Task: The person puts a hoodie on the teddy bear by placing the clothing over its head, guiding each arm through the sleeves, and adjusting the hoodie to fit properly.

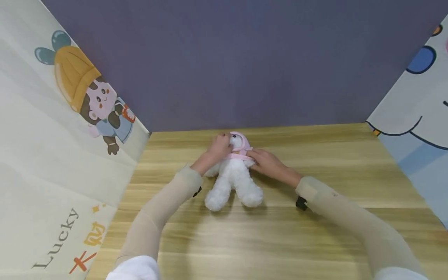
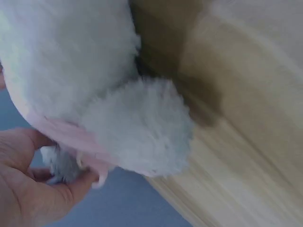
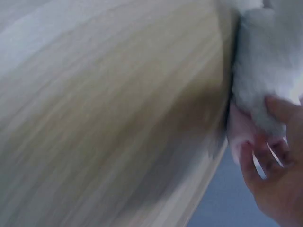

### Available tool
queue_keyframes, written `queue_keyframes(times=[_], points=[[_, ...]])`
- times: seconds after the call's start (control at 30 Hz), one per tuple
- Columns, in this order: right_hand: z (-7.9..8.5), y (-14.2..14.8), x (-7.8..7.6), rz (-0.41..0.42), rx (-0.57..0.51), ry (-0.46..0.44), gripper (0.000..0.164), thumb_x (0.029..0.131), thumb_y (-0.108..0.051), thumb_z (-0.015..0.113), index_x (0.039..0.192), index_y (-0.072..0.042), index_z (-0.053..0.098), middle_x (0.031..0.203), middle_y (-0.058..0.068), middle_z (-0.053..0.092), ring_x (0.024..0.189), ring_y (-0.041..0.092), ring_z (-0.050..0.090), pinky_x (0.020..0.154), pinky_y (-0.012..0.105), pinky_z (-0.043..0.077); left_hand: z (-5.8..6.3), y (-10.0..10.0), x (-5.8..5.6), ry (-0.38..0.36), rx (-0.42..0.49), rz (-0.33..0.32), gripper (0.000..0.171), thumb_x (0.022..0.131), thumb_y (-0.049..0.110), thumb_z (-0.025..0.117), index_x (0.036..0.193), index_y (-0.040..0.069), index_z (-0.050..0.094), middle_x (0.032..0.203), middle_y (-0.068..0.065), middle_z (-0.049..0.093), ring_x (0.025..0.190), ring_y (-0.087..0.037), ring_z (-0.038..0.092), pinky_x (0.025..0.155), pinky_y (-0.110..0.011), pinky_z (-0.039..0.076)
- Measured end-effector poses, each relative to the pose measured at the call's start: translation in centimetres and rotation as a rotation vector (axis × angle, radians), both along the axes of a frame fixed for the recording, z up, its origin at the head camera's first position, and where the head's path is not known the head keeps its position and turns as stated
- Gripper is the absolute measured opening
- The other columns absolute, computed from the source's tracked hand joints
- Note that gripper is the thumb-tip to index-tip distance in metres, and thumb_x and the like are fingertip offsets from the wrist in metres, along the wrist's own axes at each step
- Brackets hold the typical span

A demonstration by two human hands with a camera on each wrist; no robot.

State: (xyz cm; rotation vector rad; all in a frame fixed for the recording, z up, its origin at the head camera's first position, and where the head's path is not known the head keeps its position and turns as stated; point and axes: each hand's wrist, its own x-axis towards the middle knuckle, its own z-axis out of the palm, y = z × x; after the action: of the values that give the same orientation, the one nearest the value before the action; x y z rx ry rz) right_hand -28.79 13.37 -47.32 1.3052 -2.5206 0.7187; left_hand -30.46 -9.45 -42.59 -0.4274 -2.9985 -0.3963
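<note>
A white fluffy plush toy (image 1: 233,173) lies on its back on the wooden table, legs toward me. Its head wears a pink hood (image 1: 244,141) with a pink collar at the neck; one dark eye shows. At the head's left side my left hand (image 1: 220,146) pinches the hood's edge; in the left wrist view that hand's thumb and fingers (image 2: 78,185) close on the pink cloth beside the grey-white head. My right hand (image 1: 267,162) grips the hood at the neck's right side, and its thumb rests on white fur (image 3: 265,61) in the right wrist view.
The wooden table (image 1: 315,233) runs up to a dark purple-grey panel (image 1: 245,66) just beyond the toy's head. A printed white curtain (image 1: 45,155) stands on the left, and a printed panel (image 1: 413,112) on the right.
</note>
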Motion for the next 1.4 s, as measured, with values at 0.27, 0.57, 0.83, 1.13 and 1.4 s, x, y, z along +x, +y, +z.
queue_keyframes(times=[0.27, 0.57, 0.83, 1.13, 1.4], points=[[0.9, 1.6, 0.3, 0.078, -0.077, -0.194, 0.034, 0.089, -0.009, 0.079, 0.116, -0.004, 0.059, 0.110, 0.010, 0.061, 0.097, 0.023, 0.060, 0.081, 0.039, 0.055, 0.5, 0.8, 6.6, -0.076, 0.074, -0.023, 0.059, 0.097, 0.042, 0.067, 0.142, 0.010, 0.048, 0.138, -0.019, 0.047, 0.119, -0.042, 0.052, 0.091, -0.053, 0.052], [4.3, -0.8, 0.2, 0.153, -0.215, -0.294, 0.036, 0.096, -0.015, 0.071, 0.128, -0.007, 0.059, 0.130, 0.010, 0.057, 0.116, 0.024, 0.057, 0.094, 0.037, 0.055, -0.6, 2.1, 6.3, -0.211, 0.339, 0.015, 0.086, 0.086, 0.040, 0.080, 0.152, 0.011, 0.033, 0.144, -0.022, 0.033, 0.121, -0.041, 0.052, 0.094, -0.051, 0.052], [4.2, 0.0, -1.6, 0.063, -0.355, -0.260, 0.036, 0.096, -0.002, 0.067, 0.131, 0.000, 0.056, 0.124, 0.018, 0.055, 0.106, 0.033, 0.060, 0.091, 0.052, 0.054, -1.9, 1.4, 4.7, -0.111, 0.701, 0.044, 0.068, 0.084, 0.019, 0.077, 0.141, 0.000, 0.043, 0.133, -0.017, 0.044, 0.118, -0.027, 0.050, 0.101, -0.041, 0.048], [3.5, 1.0, -3.8, -0.132, -0.330, -0.311, 0.052, 0.095, 0.001, 0.061, 0.143, 0.010, 0.041, 0.138, 0.031, 0.042, 0.116, 0.049, 0.053, 0.094, 0.055, 0.053, -1.8, 2.4, 4.9, -0.208, 1.171, 0.050, 0.064, 0.092, 0.014, 0.066, 0.148, 0.003, 0.037, 0.147, -0.016, 0.046, 0.133, -0.027, 0.046, 0.110, -0.043, 0.041], [3.7, 1.4, -3.6, -0.166, -0.186, -0.329, 0.043, 0.100, -0.008, 0.060, 0.139, 0.006, 0.051, 0.128, 0.031, 0.048, 0.105, 0.040, 0.057, 0.087, 0.051, 0.053, -3.0, 2.7, 5.3, -0.429, 1.225, 0.201, 0.049, 0.093, 0.033, 0.064, 0.135, 0.009, 0.056, 0.127, -0.007, 0.061, 0.108, -0.018, 0.059, 0.094, -0.032, 0.049]])
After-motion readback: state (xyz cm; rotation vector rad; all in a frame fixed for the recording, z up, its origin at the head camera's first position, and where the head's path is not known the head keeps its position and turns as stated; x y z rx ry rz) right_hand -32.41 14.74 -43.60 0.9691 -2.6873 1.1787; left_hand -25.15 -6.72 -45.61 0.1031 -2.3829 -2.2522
